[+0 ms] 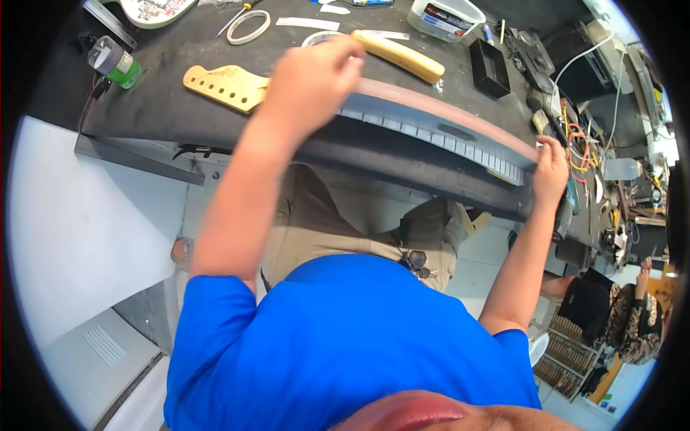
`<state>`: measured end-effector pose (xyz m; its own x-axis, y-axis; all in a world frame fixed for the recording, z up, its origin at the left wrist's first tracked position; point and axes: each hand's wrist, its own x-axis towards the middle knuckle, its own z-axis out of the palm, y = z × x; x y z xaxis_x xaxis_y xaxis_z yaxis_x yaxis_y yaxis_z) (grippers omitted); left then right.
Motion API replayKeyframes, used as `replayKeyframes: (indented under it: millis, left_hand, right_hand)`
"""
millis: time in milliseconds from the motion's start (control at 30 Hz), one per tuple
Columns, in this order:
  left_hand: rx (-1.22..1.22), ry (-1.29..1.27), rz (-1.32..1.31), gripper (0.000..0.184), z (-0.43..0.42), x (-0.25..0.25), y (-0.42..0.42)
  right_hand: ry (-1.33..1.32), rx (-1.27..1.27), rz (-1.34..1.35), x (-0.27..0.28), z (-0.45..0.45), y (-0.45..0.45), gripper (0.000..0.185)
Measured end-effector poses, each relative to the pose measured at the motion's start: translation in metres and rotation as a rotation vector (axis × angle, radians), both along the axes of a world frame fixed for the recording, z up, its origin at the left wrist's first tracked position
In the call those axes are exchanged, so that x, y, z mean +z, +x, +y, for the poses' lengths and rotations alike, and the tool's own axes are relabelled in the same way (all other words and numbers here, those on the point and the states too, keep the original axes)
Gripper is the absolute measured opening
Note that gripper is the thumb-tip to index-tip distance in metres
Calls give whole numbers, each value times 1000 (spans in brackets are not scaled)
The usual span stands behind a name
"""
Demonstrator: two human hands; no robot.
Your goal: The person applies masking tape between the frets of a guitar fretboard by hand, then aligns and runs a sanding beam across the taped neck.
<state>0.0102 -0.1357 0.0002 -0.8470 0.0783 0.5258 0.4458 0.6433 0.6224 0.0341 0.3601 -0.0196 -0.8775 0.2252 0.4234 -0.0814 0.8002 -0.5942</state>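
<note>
A guitar neck lies along the front of the bench, its pale wooden headstock (pixel 226 87) pointing left. Whitish blocks with dark lines between them run along the fretboard (pixel 431 138). Above it, a long, smooth strip (pixel 449 115), pinkish along the far edge and grey below, stretches between my hands; its material is unclear. My left hand (pixel 313 82), slightly blurred, is closed at the strip's left end, near the headstock. At the right end my right hand (pixel 550 172) pinches the strip between thumb and fingers.
Behind the neck lie a yellow wooden block (pixel 399 57), a tape roll (pixel 249 27) and a screwdriver (pixel 233 20). A plastic tub (pixel 445 20) and black box (pixel 490 68) stand farther right. A green-labelled bottle (pixel 115 63) is at left. Another person (pixel 632 316) is at far right.
</note>
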Motion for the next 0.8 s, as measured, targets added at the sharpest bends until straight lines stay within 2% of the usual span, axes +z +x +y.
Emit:
replayKeyframes:
  millis: [100, 167, 233, 267, 333, 367, 433, 500, 567, 600, 667, 767, 800]
  left_hand:
    - [52, 81, -121, 21, -100, 7, -10]
    - [28, 213, -149, 18, -162, -12, -23]
    - [121, 85, -182, 18, -114, 3, -14]
    - [15, 117, -36, 19, -78, -5, -19]
    - [-20, 24, 92, 24, -15, -8, -18]
    - [-39, -45, -11, 24, 1, 0, -12]
    - [-22, 47, -49, 24, -24, 2, -14]
    - [81, 48, -72, 23, -97, 3, -20]
    - [24, 288, -158, 23, -158, -12, -30]
    - [32, 219, -175, 23, -147, -15, -25]
    - [62, 84, -162, 23, -105, -3, -28]
    - [-33, 19, -3, 27, -18, -7, -37]
    - [-65, 7, -116, 28, -6, 8, -35]
  right_hand:
    - [79, 34, -24, 20, -139, 12, 25]
    - [112, 84, -63, 30, -191, 24, 21]
    - [126, -21, -48, 29, -157, 17, 22]
    - [36, 58, 17, 19, -112, 11, 24]
    - [16, 58, 63, 0, -17, -4, 25]
    - [-79, -2, -35, -3, 10, -8, 25]
    - [65, 34, 32, 10, -41, -6, 24]
    - [83, 81, 42, 14, -125, -6, 23]
    - [45, 74, -3, 24, -193, 9, 22]
    - [55, 91, 51, 24, -194, 7, 21]
    - [61, 54, 91, 11, -130, -5, 22]
    - [-18, 7, 93, -6, -10, -23, 26]
    - [3, -38, 52, 2, -1, -23, 27]
